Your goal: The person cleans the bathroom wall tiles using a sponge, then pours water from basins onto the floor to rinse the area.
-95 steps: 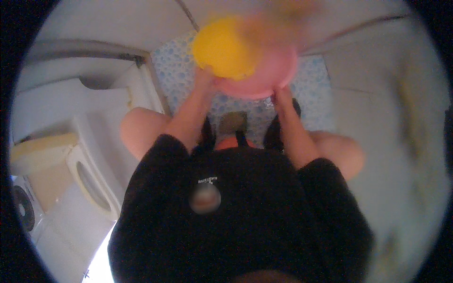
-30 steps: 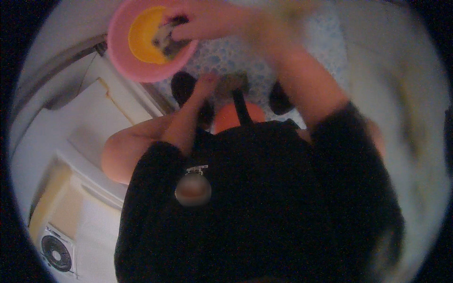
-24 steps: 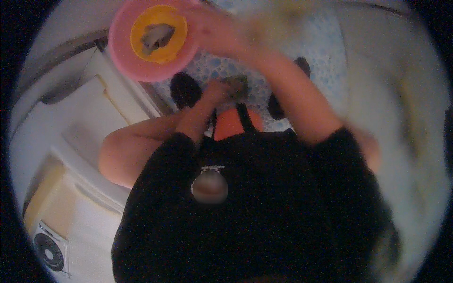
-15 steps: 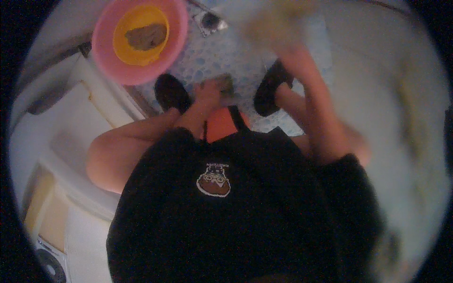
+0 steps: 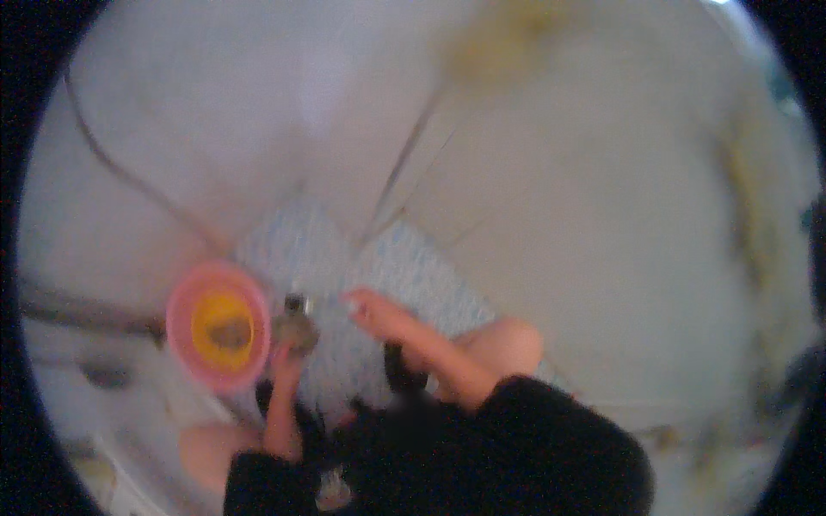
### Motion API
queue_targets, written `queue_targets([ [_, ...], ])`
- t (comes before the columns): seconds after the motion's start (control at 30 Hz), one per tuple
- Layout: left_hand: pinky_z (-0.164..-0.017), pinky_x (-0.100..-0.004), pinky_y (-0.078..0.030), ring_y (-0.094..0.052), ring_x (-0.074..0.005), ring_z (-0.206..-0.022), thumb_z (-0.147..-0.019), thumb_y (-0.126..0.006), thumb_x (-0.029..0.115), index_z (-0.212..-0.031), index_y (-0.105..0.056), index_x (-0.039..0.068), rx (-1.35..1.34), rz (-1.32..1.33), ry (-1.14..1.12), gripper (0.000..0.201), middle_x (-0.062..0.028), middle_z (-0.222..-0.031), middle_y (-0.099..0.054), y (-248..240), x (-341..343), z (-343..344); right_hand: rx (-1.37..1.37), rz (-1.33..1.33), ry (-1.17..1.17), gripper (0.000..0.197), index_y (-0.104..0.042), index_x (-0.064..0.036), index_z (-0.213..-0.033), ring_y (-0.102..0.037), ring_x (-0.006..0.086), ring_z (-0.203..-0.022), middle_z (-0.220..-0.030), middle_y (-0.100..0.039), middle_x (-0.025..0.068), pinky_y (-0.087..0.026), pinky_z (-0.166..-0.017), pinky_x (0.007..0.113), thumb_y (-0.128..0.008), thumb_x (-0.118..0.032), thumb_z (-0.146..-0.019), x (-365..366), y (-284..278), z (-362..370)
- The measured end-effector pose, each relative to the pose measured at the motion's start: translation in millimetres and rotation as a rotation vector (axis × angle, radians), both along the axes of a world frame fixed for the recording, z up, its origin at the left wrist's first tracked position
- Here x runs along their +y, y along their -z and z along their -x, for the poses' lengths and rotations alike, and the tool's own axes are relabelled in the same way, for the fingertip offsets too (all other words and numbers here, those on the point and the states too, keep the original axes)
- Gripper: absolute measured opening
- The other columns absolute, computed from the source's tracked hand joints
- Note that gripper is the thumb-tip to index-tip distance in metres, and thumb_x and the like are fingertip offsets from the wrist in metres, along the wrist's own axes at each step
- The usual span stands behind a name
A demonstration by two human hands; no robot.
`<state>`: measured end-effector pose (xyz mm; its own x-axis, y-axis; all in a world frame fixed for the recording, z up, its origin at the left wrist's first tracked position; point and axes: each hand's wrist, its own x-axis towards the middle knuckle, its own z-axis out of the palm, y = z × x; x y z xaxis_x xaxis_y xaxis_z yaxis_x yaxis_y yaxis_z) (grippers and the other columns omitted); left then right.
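Low at the left, my left hand (image 5: pixel 286 359) is closed on a soft-looking grey-brown lump (image 5: pixel 295 334), perhaps a cloth; blur hides its exact kind. The lump is beside the right rim of a pink basin (image 5: pixel 179 348). Inside that basin sits a yellow bowl (image 5: pixel 225 303), and a similar grey-brown mass (image 5: pixel 231 334) lies in the bowl. My right hand (image 5: pixel 377 314) is held out over the floor, fingers apart and nothing visible in them. It is to the right of the lump and does not touch it.
A small square floor drain (image 5: pixel 298 303) shows just beyond the lump. Patterned blue-white floor (image 5: pixel 413 267) meets pale walls (image 5: pixel 559 232). Dark shoes (image 5: pixel 403 370) and bent knees flank my arms. A white fixture (image 5: pixel 142 421) stands at lower left. Yellowish smears blur the view's top and right.
The view has tilted up, showing more wall. My left hand has moved from between the shoes to beside the pink basin with the lump. My right hand has come inward toward it.
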<state>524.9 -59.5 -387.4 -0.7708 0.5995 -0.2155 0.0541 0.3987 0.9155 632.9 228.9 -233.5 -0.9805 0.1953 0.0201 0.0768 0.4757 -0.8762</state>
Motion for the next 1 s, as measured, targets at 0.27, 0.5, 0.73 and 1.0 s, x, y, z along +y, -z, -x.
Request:
queue_targets([
  [0.27, -0.099, -0.0399, -0.036, -0.048, -0.0280, -0.115, -0.082, -0.061, 0.010, -0.130, -0.052, 0.002, -0.206, -0.335, -0.623, 0.049, -0.0159, -0.127, -0.050, 8, 26, 104, -0.060, -0.274, 0.109, 0.040, -0.055, -0.0082, -0.128, -0.057, 0.0288, -0.105, -0.127, -0.055, 0.0157, -0.048, -0.090, 0.039, -0.058, -0.016, -0.089, 126, -153, 23],
  [0.5, -0.082, -0.0375, -0.037, -0.049, -0.0242, -0.098, -0.085, -0.061, 0.014, -0.128, -0.053, 0.004, -0.271, -0.063, -0.366, 0.045, -0.0121, -0.114, -0.053, 41, 62, 84, 0.430, -1.153, 0.471, 0.039, -0.056, -0.0076, -0.126, -0.043, 0.0332, -0.130, -0.137, -0.049, 0.0174, -0.036, -0.108, 0.043, -0.062, -0.021, -0.090, 242, -348, 43],
  [0.73, -0.065, -0.0351, -0.038, -0.050, -0.0205, -0.081, -0.087, -0.061, 0.019, -0.126, -0.055, 0.006, -0.270, -0.030, -0.298, 0.041, -0.0082, -0.100, -0.055, 56, 67, 67, 0.394, -1.569, 1.078, 0.045, -0.054, -0.0172, -0.133, -0.037, 0.0317, -0.135, -0.141, -0.046, 0.0113, -0.025, -0.110, 0.061, -0.054, -0.036, -0.091, 297, -551, 63],
  [1.0, -0.077, -0.0329, -0.046, -0.058, -0.0181, -0.091, -0.085, -0.062, 0.018, -0.120, -0.060, 0.000, -0.331, -0.005, -0.284, 0.039, -0.0080, -0.104, -0.064, 23, 77, 55, -0.148, -1.133, 1.117, 0.058, -0.037, -0.0227, -0.147, -0.019, 0.0277, -0.145, -0.156, -0.026, 0.0065, -0.002, -0.114, 0.062, -0.027, -0.053, -0.098, 307, -592, 96],
])
